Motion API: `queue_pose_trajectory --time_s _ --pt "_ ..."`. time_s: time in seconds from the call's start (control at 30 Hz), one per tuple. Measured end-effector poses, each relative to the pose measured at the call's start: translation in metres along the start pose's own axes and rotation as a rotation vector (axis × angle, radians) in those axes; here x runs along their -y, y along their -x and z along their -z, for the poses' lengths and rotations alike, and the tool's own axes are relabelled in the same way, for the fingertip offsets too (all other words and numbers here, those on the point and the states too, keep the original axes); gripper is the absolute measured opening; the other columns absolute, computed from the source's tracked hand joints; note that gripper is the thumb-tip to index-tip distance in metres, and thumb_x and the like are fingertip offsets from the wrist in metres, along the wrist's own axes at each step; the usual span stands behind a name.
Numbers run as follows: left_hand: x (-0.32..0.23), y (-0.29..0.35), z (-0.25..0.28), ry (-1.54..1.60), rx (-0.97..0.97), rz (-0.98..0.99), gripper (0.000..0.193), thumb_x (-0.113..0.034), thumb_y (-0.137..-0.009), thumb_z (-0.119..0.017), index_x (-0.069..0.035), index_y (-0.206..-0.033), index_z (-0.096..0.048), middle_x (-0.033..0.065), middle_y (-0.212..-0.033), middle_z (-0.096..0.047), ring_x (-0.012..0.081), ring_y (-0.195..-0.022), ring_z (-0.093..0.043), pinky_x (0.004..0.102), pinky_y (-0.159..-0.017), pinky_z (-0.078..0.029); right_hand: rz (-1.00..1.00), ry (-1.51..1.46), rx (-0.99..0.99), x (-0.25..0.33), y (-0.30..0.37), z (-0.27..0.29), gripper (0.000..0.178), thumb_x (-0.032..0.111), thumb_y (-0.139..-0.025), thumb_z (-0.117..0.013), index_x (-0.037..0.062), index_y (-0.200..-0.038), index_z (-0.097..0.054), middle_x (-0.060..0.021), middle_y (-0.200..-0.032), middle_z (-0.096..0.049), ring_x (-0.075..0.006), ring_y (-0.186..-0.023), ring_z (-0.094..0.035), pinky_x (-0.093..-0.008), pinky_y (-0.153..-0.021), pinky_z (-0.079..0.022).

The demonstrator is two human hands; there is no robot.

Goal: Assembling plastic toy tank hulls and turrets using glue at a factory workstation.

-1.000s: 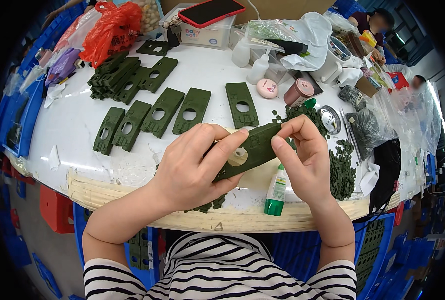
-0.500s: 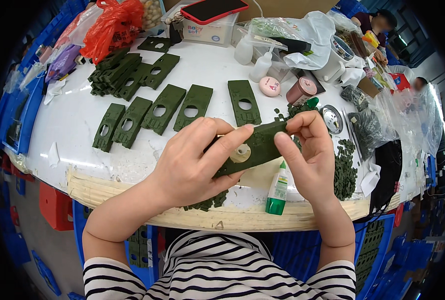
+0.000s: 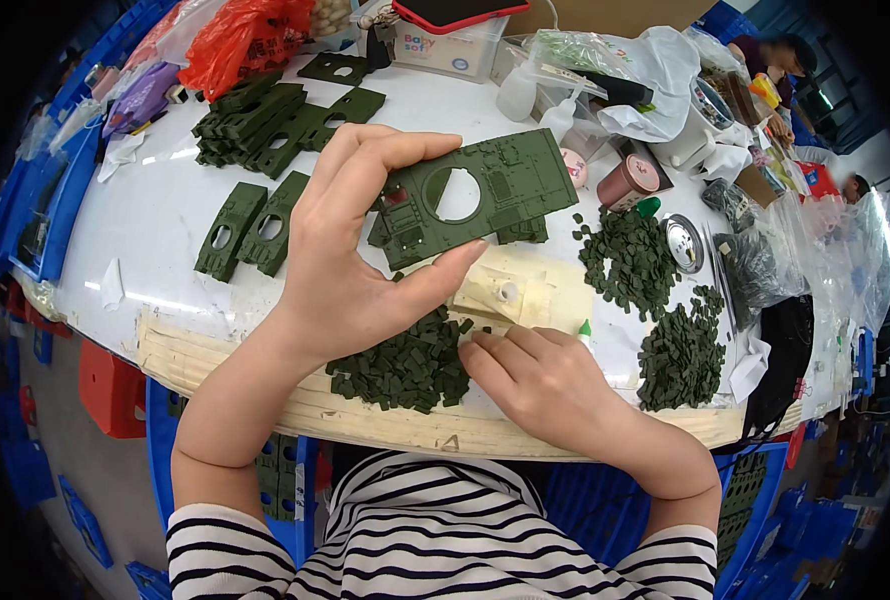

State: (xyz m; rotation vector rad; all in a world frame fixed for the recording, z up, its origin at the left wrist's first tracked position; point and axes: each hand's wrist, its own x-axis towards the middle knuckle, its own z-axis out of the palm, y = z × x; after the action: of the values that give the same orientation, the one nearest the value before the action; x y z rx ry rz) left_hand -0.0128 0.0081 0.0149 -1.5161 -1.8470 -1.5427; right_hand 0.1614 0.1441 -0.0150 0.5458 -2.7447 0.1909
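My left hand (image 3: 350, 235) grips a dark green plastic model tank hull (image 3: 505, 190) by its left end, thumb below and fingers above. The hull is raised over the table, its detailed face showing and a large round hole through it. My right hand (image 3: 550, 385) is low over the table, fingers bent together at the right edge of a pile of small green plastic pieces (image 3: 405, 365). Whatever its fingertips hold is too small to make out. Beyond it lies a beige block with a short peg (image 3: 510, 292). A green bottle tip (image 3: 585, 328) shows behind my right hand.
More green hulls (image 3: 230, 230) lie at left, with a stack (image 3: 250, 120) behind. Two piles of small green parts (image 3: 630, 260) (image 3: 680, 350) are at right, near a round metal lid (image 3: 682, 243). Squeeze bottles (image 3: 517, 92), a pink-lidded jar (image 3: 628, 182) and bags stand farther back. Another person sits far right.
The hull came off the beige block and turned face up, raised in my left hand. My right hand let go of it and moved down to the pile of small pieces.
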Motion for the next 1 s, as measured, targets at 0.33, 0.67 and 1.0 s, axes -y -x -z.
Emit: queue_pose_trajectory --time_s 0.33,0.67,1.0 --pt "-0.002 0.006 -0.001 0.252 0.057 0.25 0.069 -0.002 -0.072 -0.078 0.004 -0.133 -0.045 0.0093 -0.118 -0.049 0.0142 -0.108 -0.051 0.0269 -0.094 -0.044 0.093 0.16 -0.039 0.008 -0.005 -0.013 0.017 0.013 -0.069 -0.06 0.0043 -0.083 -0.054 -0.0032 -0.066 -0.055 -0.0152 -0.065 -0.059 -0.0258 -0.054 -0.046" --pt "0.001 0.007 -0.004 0.342 0.017 0.272 0.072 -0.001 -0.074 -0.079 0.004 -0.135 -0.042 0.0108 -0.122 -0.049 0.014 -0.11 -0.053 0.0269 -0.095 -0.045 0.004 0.099 0.134 0.01 -0.008 -0.005 0.018 0.011 -0.072 -0.063 0.004 -0.087 -0.056 -0.0073 -0.084 -0.065 -0.018 -0.069 -0.061 -0.0283 -0.059 -0.051" --pt "-0.002 0.004 0.0 0.51 0.093 0.401 0.067 0.001 -0.074 -0.079 0.003 -0.131 -0.045 0.0077 -0.115 -0.057 0.0119 -0.106 -0.055 0.0266 -0.091 -0.048 -0.049 -0.233 -0.061 0.005 -0.004 0.02 0.027 0.003 -0.072 -0.066 -0.0002 -0.099 -0.063 -0.0089 -0.085 -0.062 -0.0221 -0.073 -0.065 -0.0309 -0.062 -0.054"
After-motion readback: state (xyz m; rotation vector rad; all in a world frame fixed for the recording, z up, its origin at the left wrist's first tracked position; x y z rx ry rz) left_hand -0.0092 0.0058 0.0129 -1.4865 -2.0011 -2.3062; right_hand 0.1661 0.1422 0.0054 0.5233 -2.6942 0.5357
